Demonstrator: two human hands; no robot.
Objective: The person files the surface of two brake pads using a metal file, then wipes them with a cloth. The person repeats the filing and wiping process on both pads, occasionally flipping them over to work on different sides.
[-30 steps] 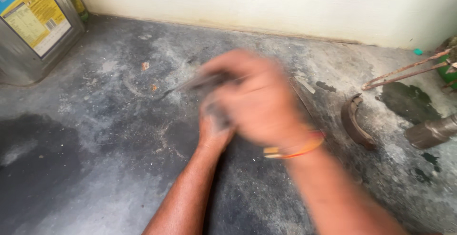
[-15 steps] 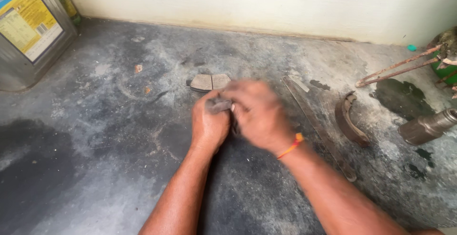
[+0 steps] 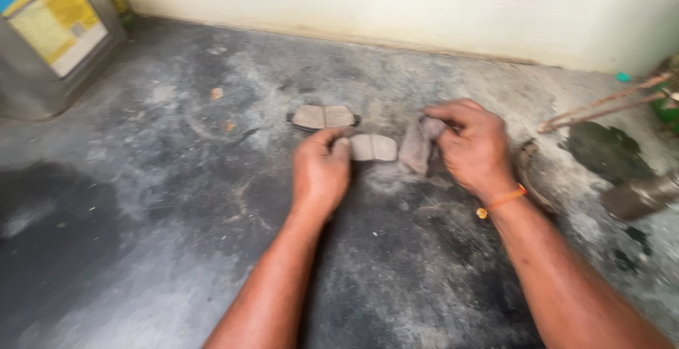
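Now, going left to right: a metal tin [image 3: 49,34] with a yellow and blue label stands in the far left corner of the stained concrete floor [image 3: 141,200]. One brake pad [image 3: 323,117] lies flat near the wall. Just in front of it the left hand [image 3: 320,172] pinches a second brake pad [image 3: 375,147] by its edge. The right hand [image 3: 475,147], which half a second ago was rubbing against the left, has drawn apart and grips a crumpled rag [image 3: 416,144]; the wiping looks paused.
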